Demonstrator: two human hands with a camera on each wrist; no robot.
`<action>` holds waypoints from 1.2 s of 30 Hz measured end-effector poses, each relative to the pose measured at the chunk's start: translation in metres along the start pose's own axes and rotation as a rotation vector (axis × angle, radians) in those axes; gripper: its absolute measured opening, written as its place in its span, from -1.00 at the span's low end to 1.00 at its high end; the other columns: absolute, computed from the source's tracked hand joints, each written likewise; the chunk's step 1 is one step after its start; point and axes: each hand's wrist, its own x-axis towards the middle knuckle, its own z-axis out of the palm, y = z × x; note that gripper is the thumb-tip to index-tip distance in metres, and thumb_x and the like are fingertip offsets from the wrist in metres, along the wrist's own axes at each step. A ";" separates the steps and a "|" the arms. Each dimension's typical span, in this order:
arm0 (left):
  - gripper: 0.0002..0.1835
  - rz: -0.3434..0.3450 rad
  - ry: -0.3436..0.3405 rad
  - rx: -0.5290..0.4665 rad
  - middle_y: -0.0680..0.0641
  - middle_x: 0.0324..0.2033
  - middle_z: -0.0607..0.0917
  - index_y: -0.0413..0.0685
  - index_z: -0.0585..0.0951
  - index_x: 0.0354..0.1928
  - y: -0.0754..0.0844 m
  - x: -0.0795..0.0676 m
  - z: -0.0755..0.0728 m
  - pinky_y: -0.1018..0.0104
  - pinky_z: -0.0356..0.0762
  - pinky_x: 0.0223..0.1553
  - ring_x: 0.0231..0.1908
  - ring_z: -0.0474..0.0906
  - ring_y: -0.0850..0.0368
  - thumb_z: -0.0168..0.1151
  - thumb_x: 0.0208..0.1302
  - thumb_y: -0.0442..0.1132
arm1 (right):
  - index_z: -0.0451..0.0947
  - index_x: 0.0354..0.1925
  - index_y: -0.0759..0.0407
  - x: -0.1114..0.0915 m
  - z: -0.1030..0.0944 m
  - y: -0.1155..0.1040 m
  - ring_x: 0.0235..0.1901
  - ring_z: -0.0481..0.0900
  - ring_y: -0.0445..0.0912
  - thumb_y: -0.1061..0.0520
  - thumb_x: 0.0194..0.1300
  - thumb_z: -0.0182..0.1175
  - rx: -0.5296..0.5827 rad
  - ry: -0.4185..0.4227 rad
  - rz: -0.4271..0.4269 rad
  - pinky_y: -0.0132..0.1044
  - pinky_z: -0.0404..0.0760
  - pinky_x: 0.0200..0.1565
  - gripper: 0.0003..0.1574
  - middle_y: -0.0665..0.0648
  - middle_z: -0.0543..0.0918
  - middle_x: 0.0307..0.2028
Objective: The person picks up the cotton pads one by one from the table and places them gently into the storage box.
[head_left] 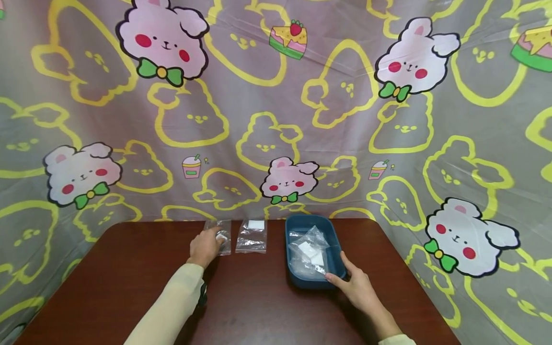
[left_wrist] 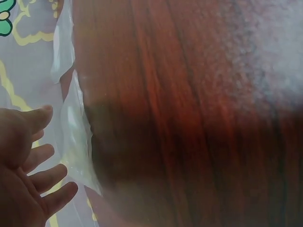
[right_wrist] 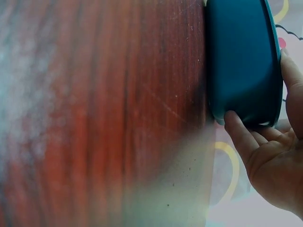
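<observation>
My left hand [head_left: 204, 247] reaches over the left one of two clear zip bags, its fingers loosely bent and spread around the bag's edge. This bag [head_left: 225, 246] lies flat near the table's far edge, with a small white piece inside. In the left wrist view the fingers of the left hand [left_wrist: 28, 165] stand apart beside the bag [left_wrist: 77, 142]. My right hand [head_left: 360, 287] holds a dark blue plastic box [head_left: 290, 268] at its near right corner, thumb at the rim. The right wrist view shows fingers around the box's wall [right_wrist: 244, 61].
Between the left hand and the box lies another clear bag [head_left: 251, 242] with a white piece. Inside the box are clear bags [head_left: 311, 254] with white pieces. A patterned curtain [head_left: 241, 143] hangs right behind the brown table [head_left: 246, 306].
</observation>
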 end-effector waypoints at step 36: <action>-0.43 -0.039 -0.142 0.021 -0.30 0.26 0.54 -0.12 0.51 0.35 -0.003 0.012 0.007 -0.28 0.54 -0.05 0.12 0.54 -0.35 0.34 0.35 -0.12 | 0.12 0.53 0.28 0.001 0.000 -0.001 0.18 0.56 0.22 -0.21 0.20 0.43 0.008 -0.004 0.006 0.07 0.55 0.12 0.18 0.45 0.37 0.34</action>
